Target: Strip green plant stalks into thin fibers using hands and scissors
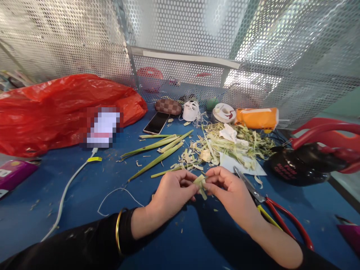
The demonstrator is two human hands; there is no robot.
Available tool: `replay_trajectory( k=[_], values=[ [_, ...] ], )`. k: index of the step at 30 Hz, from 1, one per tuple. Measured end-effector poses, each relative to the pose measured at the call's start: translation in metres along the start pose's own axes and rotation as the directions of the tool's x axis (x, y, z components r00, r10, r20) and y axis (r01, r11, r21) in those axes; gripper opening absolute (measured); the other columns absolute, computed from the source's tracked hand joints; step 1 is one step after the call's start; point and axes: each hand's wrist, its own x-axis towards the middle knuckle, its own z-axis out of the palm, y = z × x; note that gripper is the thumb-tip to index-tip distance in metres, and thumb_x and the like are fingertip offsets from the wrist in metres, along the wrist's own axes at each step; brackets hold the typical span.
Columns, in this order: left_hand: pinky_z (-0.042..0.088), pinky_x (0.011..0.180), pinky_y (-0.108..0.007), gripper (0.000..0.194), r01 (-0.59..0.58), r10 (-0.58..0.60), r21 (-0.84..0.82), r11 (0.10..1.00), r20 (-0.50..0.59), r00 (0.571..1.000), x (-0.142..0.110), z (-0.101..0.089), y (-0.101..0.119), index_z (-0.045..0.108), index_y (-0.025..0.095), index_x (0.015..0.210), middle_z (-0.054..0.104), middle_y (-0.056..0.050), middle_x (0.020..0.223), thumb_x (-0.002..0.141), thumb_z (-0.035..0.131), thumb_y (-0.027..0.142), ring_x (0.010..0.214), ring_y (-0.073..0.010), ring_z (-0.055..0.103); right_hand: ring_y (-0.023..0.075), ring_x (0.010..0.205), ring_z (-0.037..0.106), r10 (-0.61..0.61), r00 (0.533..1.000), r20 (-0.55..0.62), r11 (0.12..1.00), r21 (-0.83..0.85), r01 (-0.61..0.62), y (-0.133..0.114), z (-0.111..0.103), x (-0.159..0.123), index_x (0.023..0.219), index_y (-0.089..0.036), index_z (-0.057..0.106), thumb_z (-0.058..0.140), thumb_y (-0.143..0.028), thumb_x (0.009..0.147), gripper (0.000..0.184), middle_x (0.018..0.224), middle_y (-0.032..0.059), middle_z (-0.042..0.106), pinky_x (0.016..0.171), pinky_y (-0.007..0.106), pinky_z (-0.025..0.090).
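Note:
Between my two hands is a small pale green piece of folded leaf strip (201, 182), held over the blue table (180, 240). My left hand (174, 191), with a gold bangle at the wrist, pinches its left side between thumb and fingers. On the other side, the thumb and fingertips of my right hand (232, 193) close on it; part of the strip is hidden by the fingers. Long green pointed leaves (160, 161) lie beyond my left hand. Just right of my right hand are red-handled scissors (261, 198), partly covering a yellow-handled tool (268, 216).
A heap of leaf scraps (239, 142) lies at the back right, near a black jar (292, 165). Along the back stand a thread spool (191, 111), a ribbon roll (224, 112) and an orange packet (257, 118). A red plastic bag (56, 108), phone (157, 123) and white cable (66, 195) lie left.

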Motion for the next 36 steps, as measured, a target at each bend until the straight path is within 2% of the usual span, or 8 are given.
replay_trajectory(
  k=[4, 9, 14, 19, 22, 27, 31, 36],
  values=[
    [0.046, 0.053, -0.022, 0.016, -0.078, 0.077, 0.148, 0.986, 0.015, 0.997, -0.001, -0.001, -0.004, 0.07, 0.016, 0.084, 0.068, -0.003, 0.07, 0.075, 0.064, 0.029, 0.057, -0.0125, 0.06, 0.0156, 0.06, 0.064, 0.033, 0.999, 0.023, 0.998, 0.052, -0.034, 0.0, 0.001, -0.001, 0.091, -0.02, 0.055, 0.065, -0.031, 0.076, 0.021, 0.07, -0.0004, 0.066, 0.06, 0.031, 0.054],
    [0.04, 0.052, -0.02, 0.017, -0.183, 0.189, 0.348, 0.92, 0.017, 0.982, -0.004, -0.004, -0.004, 0.074, 0.021, 0.082, 0.071, -0.001, 0.07, 0.078, 0.06, 0.03, 0.059, -0.0126, 0.058, 0.0166, 0.057, 0.067, 0.033, 0.999, -0.003, 0.996, 0.082, -0.033, -0.001, 0.001, -0.001, 0.093, -0.019, 0.057, 0.066, -0.031, 0.075, 0.023, 0.069, -0.0004, 0.067, 0.059, 0.031, 0.056],
    [0.04, 0.056, -0.021, 0.018, -0.25, 0.257, 0.416, 0.874, 0.04, 0.966, -0.007, -0.004, -0.002, 0.076, 0.023, 0.082, 0.071, -0.001, 0.069, 0.078, 0.058, 0.025, 0.06, -0.0137, 0.058, 0.0182, 0.061, 0.07, 0.001, 0.999, 0.045, 0.999, 0.039, -0.003, -0.004, 0.0, 0.0, 0.087, -0.019, 0.065, 0.064, -0.033, 0.078, 0.017, 0.072, 0.0018, 0.071, 0.064, 0.032, 0.056],
    [0.039, 0.057, -0.022, 0.02, -0.292, 0.294, 0.513, 0.807, 0.08, 0.952, -0.009, -0.004, -0.003, 0.075, 0.024, 0.081, 0.07, 0.0, 0.067, 0.078, 0.055, 0.021, 0.058, -0.0131, 0.056, 0.0164, 0.061, 0.067, 0.007, 0.996, 0.088, 1.0, 0.022, -0.009, -0.007, 0.0, 0.0, 0.075, -0.019, 0.064, 0.059, -0.034, 0.083, 0.017, 0.065, -0.0007, 0.067, 0.063, 0.029, 0.055],
    [0.037, 0.053, -0.021, 0.019, -0.261, 0.239, 0.534, 0.804, 0.112, 0.965, -0.01, -0.004, -0.002, 0.074, 0.024, 0.081, 0.069, 0.001, 0.066, 0.081, 0.055, 0.025, 0.055, -0.0118, 0.053, 0.0151, 0.059, 0.062, -0.014, 0.996, 0.083, 0.999, -0.044, 0.017, -0.007, 0.0, -0.001, 0.071, -0.02, 0.062, 0.056, -0.032, 0.085, 0.02, 0.06, -0.0018, 0.062, 0.061, 0.027, 0.051],
    [0.04, 0.052, -0.02, 0.021, -0.13, 0.061, 0.356, 0.925, 0.199, 0.978, -0.006, -0.005, -0.002, 0.073, 0.021, 0.088, 0.069, 0.0, 0.068, 0.08, 0.056, 0.029, 0.056, -0.0119, 0.057, 0.0131, 0.059, 0.051, -0.138, 0.99, 0.021, 0.972, -0.192, 0.139, -0.006, -0.003, -0.002, 0.069, -0.02, 0.055, 0.05, -0.03, 0.088, 0.022, 0.061, -0.003, 0.052, 0.057, 0.024, 0.043],
    [0.046, 0.054, -0.022, 0.022, 0.034, -0.077, 0.156, 0.987, 0.285, 0.955, -0.002, -0.004, -0.001, 0.071, 0.017, 0.092, 0.07, -0.002, 0.07, 0.077, 0.06, 0.028, 0.051, -0.0104, 0.059, 0.0134, 0.061, 0.047, -0.195, 0.981, -0.022, 0.941, -0.286, 0.18, -0.002, -0.003, -0.003, 0.07, -0.021, 0.05, 0.045, -0.029, 0.091, 0.024, 0.064, -0.0028, 0.049, 0.058, 0.025, 0.04],
    [0.043, 0.048, -0.019, 0.019, 0.198, -0.19, 0.013, 0.98, 0.357, 0.915, -0.003, 0.0, 0.001, 0.061, 0.016, 0.081, 0.068, -0.001, 0.064, 0.071, 0.068, 0.029, 0.049, -0.0103, 0.061, 0.0133, 0.058, 0.046, -0.213, 0.977, -0.014, 0.907, -0.376, 0.192, 0.006, 0.003, -0.007, 0.075, -0.022, 0.047, 0.041, -0.03, 0.094, 0.021, 0.064, -0.003, 0.049, 0.056, 0.026, 0.038]
  ],
)
